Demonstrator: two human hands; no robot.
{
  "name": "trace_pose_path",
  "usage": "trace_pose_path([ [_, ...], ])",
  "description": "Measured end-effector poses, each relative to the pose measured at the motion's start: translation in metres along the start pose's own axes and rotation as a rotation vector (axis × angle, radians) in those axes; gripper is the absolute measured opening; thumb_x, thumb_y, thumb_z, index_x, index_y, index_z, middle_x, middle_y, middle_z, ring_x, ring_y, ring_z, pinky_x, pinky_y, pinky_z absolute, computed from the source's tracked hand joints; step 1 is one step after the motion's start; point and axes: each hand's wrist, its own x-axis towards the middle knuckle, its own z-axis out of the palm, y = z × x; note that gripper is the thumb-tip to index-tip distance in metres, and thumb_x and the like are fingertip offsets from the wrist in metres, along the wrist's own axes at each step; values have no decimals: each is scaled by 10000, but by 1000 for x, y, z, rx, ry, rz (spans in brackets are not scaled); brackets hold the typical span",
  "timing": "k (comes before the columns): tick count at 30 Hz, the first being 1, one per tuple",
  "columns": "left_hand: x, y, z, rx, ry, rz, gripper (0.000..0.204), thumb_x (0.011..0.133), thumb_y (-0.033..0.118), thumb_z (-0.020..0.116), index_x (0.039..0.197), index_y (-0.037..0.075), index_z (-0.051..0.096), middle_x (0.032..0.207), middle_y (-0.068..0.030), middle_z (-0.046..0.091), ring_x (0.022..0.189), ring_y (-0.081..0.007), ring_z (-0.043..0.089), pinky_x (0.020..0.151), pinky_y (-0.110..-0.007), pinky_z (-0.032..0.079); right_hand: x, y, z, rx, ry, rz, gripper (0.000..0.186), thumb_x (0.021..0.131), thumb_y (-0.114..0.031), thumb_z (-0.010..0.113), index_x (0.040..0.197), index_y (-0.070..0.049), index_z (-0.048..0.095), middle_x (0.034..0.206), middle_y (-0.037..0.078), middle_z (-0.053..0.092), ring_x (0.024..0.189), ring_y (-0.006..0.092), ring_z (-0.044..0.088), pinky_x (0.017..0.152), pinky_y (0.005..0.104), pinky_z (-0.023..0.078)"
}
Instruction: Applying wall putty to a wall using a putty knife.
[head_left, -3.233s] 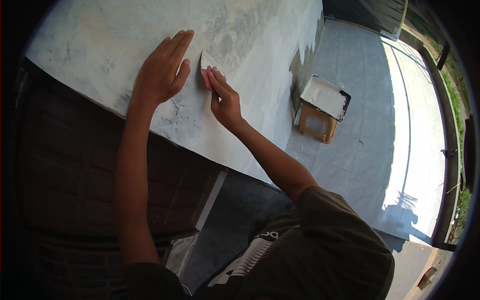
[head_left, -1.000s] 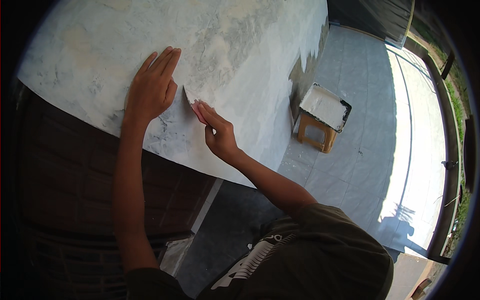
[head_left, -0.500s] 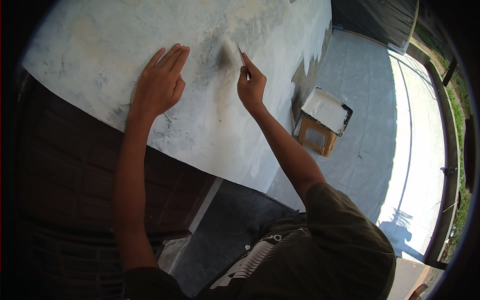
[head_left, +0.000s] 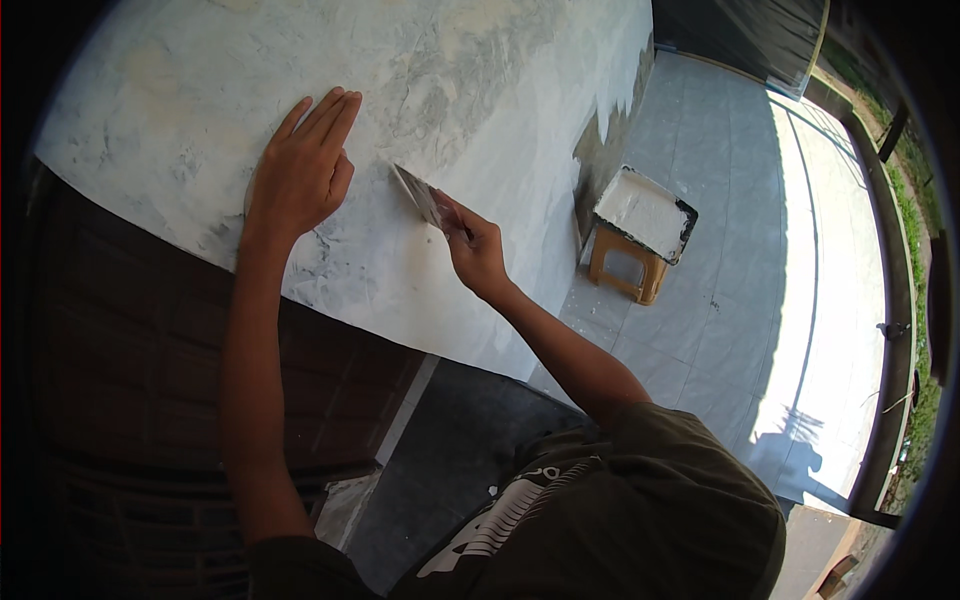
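Note:
My left hand (head_left: 305,165) lies flat on the mottled white and grey plastered surface (head_left: 160,130), fingers stretched out and thumb a little apart. To its right, my right hand (head_left: 475,250) grips a flat scraper (head_left: 420,195) with a wide blade and what looks like a pink handle, partly hidden by my fingers. The blade is angled up and left against or just over the plaster; whether it touches, I cannot tell.
A black-edged tray (head_left: 645,210) of white paste rests on a tan plastic stool (head_left: 645,280) on the grey tiled floor (head_left: 715,130). A dark paneled door (head_left: 130,320) shows below the surface. Dark sheeting (head_left: 735,45) hangs at the upper right, and a ledge runs along the sunlit edge.
Since half a second ago my right hand and scraper have come down and to the left, with the blade turned. My left hand has shifted slightly left.

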Motion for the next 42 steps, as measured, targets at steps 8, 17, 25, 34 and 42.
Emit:
trace_pose_path([
  [8,4,4,-1,12,11,7,558,877,83,485,1427,-11,479,1437,-121,554,1387,-213,463,1203,-402,297,120,6,-9,-177,352,-103,447,895,91,505,1334,52,575,1265,212,664,1081,216,668,940,278,482],
  [17,-1,-1,-1,-10,-6,0,576,870,41,471,1442,-22,450,1462,-138,524,1393,-243,453,1202,-426,299,-38,0,32,-236,-22,-270,514,886,146,527,1376,-5,551,1379,222,572,1295,339,554,1076,398,459],
  [25,2,1,2,37,-36,2,591,883,66,472,1470,10,437,1489,-103,506,1417,-210,424,1217,-410,275,13,6,-16,-233,295,-16,397,967,16,543,1357,-34,600,921,156,716,741,107,579,748,273,505],
  [34,2,2,1,73,-52,8,597,889,86,465,1480,17,424,1505,-93,490,1428,-201,408,1223,-409,264,111,8,-11,-280,401,-150,429,918,93,494,1323,9,605,1189,246,680,1043,280,707,874,300,521],
  [42,2,2,0,65,-62,-1,596,886,72,469,1478,17,427,1505,-96,490,1428,-202,408,1224,-411,260,52,6,11,-223,81,-453,539,821,209,525,1316,3,587,1333,174,619,1297,328,550,1081,381,474],
])
